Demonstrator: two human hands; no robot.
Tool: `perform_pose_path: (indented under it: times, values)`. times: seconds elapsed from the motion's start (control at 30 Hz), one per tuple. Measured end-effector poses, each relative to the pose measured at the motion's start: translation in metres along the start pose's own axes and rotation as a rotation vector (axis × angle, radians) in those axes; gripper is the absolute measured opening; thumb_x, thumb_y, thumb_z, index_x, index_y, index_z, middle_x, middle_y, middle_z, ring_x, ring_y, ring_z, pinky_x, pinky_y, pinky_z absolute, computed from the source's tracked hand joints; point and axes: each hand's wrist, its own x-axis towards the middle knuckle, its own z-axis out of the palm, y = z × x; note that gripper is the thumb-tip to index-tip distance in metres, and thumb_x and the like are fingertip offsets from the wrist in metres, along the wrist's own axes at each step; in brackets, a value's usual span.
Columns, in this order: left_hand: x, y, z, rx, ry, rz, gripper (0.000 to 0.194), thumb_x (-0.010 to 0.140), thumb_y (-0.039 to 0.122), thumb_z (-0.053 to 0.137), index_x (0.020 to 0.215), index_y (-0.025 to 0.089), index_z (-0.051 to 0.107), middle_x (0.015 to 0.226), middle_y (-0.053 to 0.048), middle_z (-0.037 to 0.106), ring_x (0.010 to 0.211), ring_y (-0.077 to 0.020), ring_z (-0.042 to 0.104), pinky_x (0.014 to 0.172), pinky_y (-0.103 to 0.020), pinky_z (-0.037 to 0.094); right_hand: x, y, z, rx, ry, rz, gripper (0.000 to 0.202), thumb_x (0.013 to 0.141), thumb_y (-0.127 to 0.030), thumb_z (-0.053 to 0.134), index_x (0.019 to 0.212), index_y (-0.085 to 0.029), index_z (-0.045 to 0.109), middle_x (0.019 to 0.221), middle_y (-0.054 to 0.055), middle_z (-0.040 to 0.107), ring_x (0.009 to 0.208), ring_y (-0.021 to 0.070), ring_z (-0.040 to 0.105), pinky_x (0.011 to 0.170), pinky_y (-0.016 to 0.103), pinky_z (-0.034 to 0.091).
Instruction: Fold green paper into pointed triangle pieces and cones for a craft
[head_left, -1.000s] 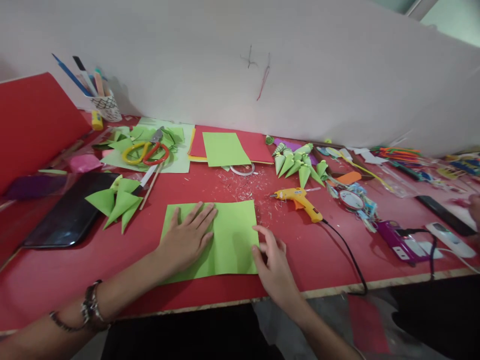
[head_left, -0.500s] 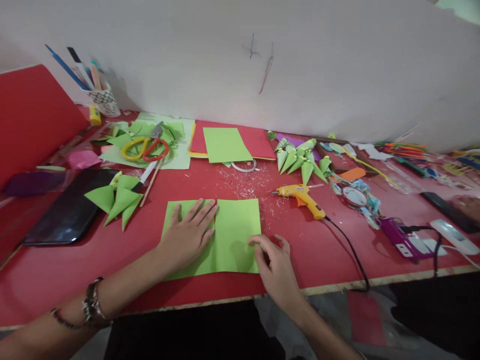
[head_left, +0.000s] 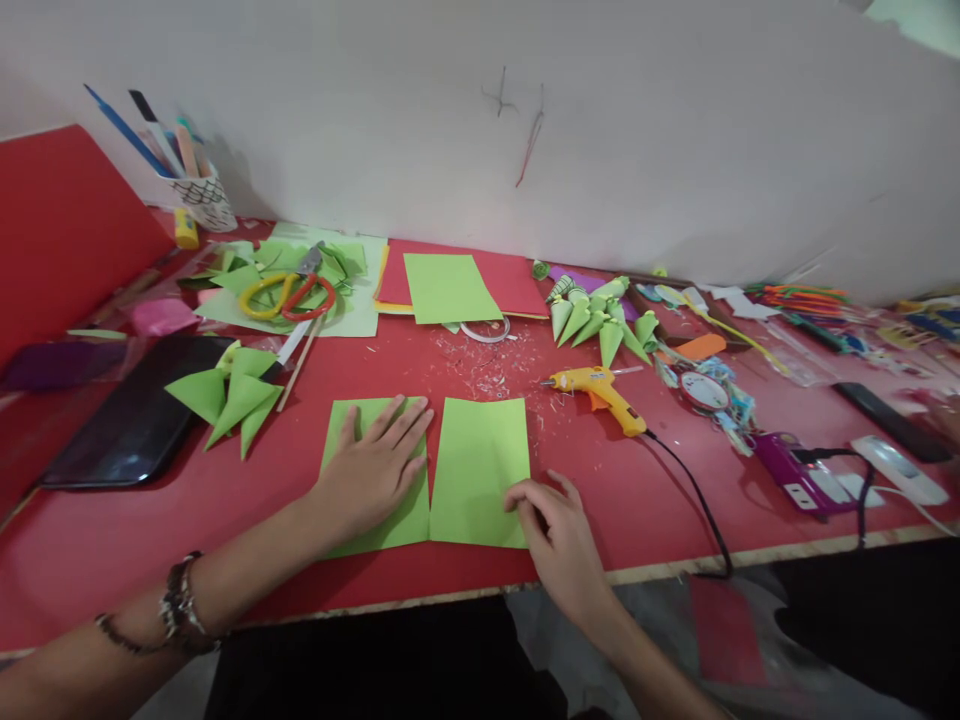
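1. Two bright green paper pieces lie side by side on the red worktop (head_left: 637,525), near its front edge: the left piece (head_left: 401,525) and the right piece (head_left: 480,460). A narrow gap parts them, widest at the top and tapering to where their lower corners meet; whether they are joined there, I cannot tell.
2. The left hand (head_left: 367,490) rests palm down on the left piece, fingers spread and pointing up towards its top edge. Its grip is released, pressing rather than grasping. Bracelets (head_left: 180,605) circle that wrist.
3. The right hand (head_left: 559,535) is at the outer edge of the right piece, fingers bent, with the index fingertip over the paper. I cannot tell whether its grip pinches the edge or only touches it.
4. Beyond the right piece, to the right, lies a yellow glue gun (head_left: 596,388), nozzle pointing left, its black cord (head_left: 701,495) trailing towards the front edge. Fine scraps (head_left: 484,370) litter the surface beside the nozzle.
5. Further back, a smaller green sheet (head_left: 450,288) sits on a stack of red paper (head_left: 521,285). A cluster of pale green paper cones (head_left: 600,315) is to its right.
6. On the left, scissors (head_left: 289,297) with yellow and red handles lie over green cuttings (head_left: 247,285). Nearer the left hand is a folded green paper shape (head_left: 244,395), partly over a dark, glossy device (head_left: 127,430).
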Motion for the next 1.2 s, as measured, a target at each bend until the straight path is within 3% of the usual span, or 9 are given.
perform_pose_path:
  times: [0.2, 0.5, 0.63, 0.77, 0.93, 1.07, 1.2]
  values:
    - [0.000, 0.000, 0.000, 0.016, 0.009, 0.016, 0.049, 0.090, 0.035, 0.019, 0.137, 0.023, 0.019, 0.144, 0.000, 0.022, 0.132, -0.0234, 0.014, 0.101, -0.058, 0.012, -0.002, 0.004, -0.004, -0.005, -0.003, -0.011, 0.023, 0.079, -0.007, 0.034, 0.067, -0.021, 0.048, 0.063, -0.004, 0.055, 0.061, 0.0116, 0.053, 0.091, 0.038, 0.028]
    - [0.002, -0.001, -0.002, 0.017, 0.008, 0.044, 0.049, 0.090, 0.035, 0.022, 0.137, 0.024, 0.019, 0.143, -0.002, 0.025, 0.132, -0.0247, 0.016, 0.101, -0.055, 0.012, 0.000, 0.011, -0.011, 0.024, 0.020, -0.021, 0.025, 0.081, -0.009, 0.032, 0.073, -0.021, 0.053, 0.071, 0.000, 0.062, 0.073, 0.0160, 0.057, 0.086, 0.035, 0.034]
    - [0.008, -0.010, -0.007, 0.023, -0.035, 0.077, 0.049, 0.090, 0.037, 0.022, 0.137, 0.024, 0.019, 0.143, -0.002, 0.024, 0.132, -0.0245, 0.017, 0.101, -0.054, 0.014, 0.007, 0.009, -0.014, 0.069, -0.012, -0.013, 0.025, 0.084, -0.014, 0.032, 0.078, -0.021, 0.055, 0.076, 0.002, 0.062, 0.077, 0.0161, 0.057, 0.081, 0.032, 0.038]
    - [0.011, -0.022, -0.011, 0.043, -0.001, 0.069, 0.052, 0.091, 0.041, 0.021, 0.138, 0.019, 0.016, 0.144, -0.003, 0.022, 0.132, -0.0215, 0.015, 0.104, -0.045, 0.015, 0.015, 0.011, -0.020, 0.105, -0.039, 0.001, 0.024, 0.085, -0.018, 0.033, 0.082, -0.021, 0.056, 0.084, 0.003, 0.061, 0.084, 0.0170, 0.054, 0.077, 0.029, 0.039]
    - [0.015, -0.018, -0.023, 0.028, 0.083, 0.226, 0.059, 0.089, 0.049, 0.017, 0.139, 0.021, 0.004, 0.146, -0.002, 0.017, 0.133, -0.0190, 0.010, 0.107, -0.040, 0.006, 0.023, 0.011, -0.025, 0.242, -0.090, 0.042, 0.022, 0.085, -0.021, 0.033, 0.089, -0.020, 0.055, 0.079, 0.001, 0.058, 0.068, 0.0135, 0.052, 0.063, 0.024, 0.041]
    - [0.021, -0.008, -0.028, -0.004, 0.113, 0.321, 0.063, 0.088, 0.053, 0.016, 0.139, 0.021, 0.000, 0.147, -0.003, 0.011, 0.134, -0.0196, 0.007, 0.107, -0.039, 0.002, 0.027, 0.009, -0.024, 0.293, -0.135, 0.040, 0.022, 0.084, -0.020, 0.033, 0.087, -0.019, 0.055, 0.085, 0.002, 0.059, 0.078, 0.0143, 0.054, 0.072, 0.025, 0.042]
    - [0.022, -0.008, -0.019, -0.045, 0.007, 0.297, 0.072, 0.081, 0.063, 0.022, 0.139, 0.024, 0.005, 0.146, -0.003, 0.016, 0.133, -0.0232, 0.013, 0.105, -0.043, -0.004, 0.023, 0.010, -0.031, 0.236, -0.232, 0.061, 0.032, 0.082, -0.014, 0.030, 0.098, -0.021, 0.056, 0.100, 0.003, 0.058, 0.096, 0.0166, 0.052, 0.084, 0.031, 0.040]
